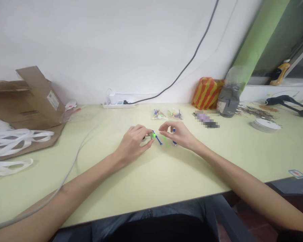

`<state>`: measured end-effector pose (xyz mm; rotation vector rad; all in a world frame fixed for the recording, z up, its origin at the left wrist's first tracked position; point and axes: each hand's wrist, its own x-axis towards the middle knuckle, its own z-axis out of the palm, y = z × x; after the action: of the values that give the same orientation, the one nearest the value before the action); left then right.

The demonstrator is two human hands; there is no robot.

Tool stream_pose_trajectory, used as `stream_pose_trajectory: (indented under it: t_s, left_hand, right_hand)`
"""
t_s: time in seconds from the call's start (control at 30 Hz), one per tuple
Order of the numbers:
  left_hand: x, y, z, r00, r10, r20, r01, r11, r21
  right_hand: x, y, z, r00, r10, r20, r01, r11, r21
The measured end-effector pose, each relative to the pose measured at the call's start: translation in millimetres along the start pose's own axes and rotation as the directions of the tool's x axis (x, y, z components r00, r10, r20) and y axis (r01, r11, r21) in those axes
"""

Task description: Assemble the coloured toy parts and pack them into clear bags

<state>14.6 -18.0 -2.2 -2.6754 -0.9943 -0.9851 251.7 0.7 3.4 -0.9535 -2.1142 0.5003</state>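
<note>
My left hand [135, 141] pinches a small bright green plastic piece [154, 135] between thumb and fingers. A thin dark rod with a black end [143, 138] shows by the same fingers. Just right of the pinch is a blue plastic stick [159, 139] with wider ends. My right hand [178, 133] is curled, its thumb and index tips close together; what they hold, if anything, is too small to make out. Below its fingers lies a light green plastic piece [166, 142], and a blue piece [175, 143] is partly hidden under that hand.
Clear bags of small coloured parts [158, 114] lie beyond my hands on the table [141, 188]. A power strip [118, 105] stands by the wall. Leftward are a cardboard box [27, 104], white straps [12, 137] and a grey cable [77, 158]; rightward, a striped bag [207, 94] and a white spool [265, 126].
</note>
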Motion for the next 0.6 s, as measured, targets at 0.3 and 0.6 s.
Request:
stream_pose_trajectory:
  t_s: [0.3, 0.6]
  left_hand:
    - [-1.5, -6.0, 1.3, 0.999, -0.007, 0.050, 0.006, 1.000, 0.017]
    - [-1.8, -6.7, 2.5, 0.998, -0.015, 0.059, 0.013, 1.000, 0.024]
  right_hand:
    - [-0.4, 27.5, -3.9, 0.977, 0.058, 0.207, 0.011, 0.948, -0.317]
    - [1.9, 22.5, 6.3, 0.980, -0.037, 0.196, 0.099, 0.943, -0.317]
